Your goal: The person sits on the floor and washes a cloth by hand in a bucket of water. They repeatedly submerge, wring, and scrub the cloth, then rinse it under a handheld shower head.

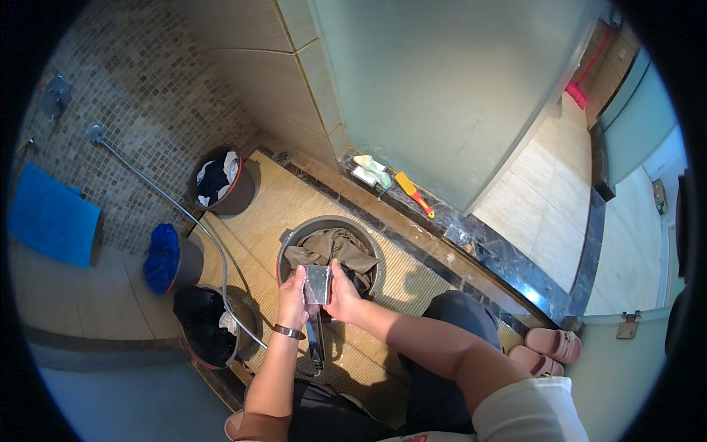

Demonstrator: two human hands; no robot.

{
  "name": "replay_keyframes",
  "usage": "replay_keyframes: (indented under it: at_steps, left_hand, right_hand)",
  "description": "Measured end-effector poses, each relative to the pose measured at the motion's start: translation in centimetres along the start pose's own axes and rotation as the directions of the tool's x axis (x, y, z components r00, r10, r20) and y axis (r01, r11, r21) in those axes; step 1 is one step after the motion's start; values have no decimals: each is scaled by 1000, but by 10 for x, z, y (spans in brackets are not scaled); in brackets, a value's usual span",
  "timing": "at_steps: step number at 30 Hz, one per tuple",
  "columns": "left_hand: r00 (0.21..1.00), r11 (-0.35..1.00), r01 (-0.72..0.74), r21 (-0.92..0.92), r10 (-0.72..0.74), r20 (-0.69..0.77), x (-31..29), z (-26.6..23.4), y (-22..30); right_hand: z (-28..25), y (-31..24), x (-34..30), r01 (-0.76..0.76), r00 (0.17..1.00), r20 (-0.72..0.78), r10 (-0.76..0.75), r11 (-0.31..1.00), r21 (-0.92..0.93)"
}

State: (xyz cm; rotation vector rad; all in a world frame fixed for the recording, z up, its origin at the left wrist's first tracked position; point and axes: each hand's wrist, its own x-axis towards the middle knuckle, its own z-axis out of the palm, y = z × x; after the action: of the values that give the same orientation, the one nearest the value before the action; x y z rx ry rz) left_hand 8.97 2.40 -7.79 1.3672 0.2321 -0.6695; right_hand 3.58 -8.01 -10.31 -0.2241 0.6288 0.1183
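My left hand (293, 298) and my right hand (342, 292) both grip a shiny rectangular metal shower head (318, 284), held upright over the near rim of a round metal basin (289, 244). Brown wet cloth (331, 249) fills the basin. A dark handle (315, 342) hangs down from the shower head between my wrists. A dark band circles my left wrist (287, 331).
A dark bucket (247, 195) with clothes stands at the back left, another bucket (193, 348) of dark clothes at the near left, and a blue cloth (162, 258) drapes over a grey pot. A metal hose (169, 202) crosses the floor. A yellow-red brush (414, 194) lies on the sill. Pink slippers (549, 348) sit at the right.
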Motion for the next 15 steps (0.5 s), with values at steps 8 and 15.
replay_keyframes:
  at_steps: [8, 15]
  left_hand:
    - [996, 998, -70, -4, 70, 50, -24, 6, 2]
    - [992, 995, -86, -44, 90, 84, -33, 6, 9]
  right_hand:
    - [-2, -3, 8, -142, 989, 51, 138, 985, 102]
    - [5, -4, 2, -137, 987, 94, 127, 984, 117]
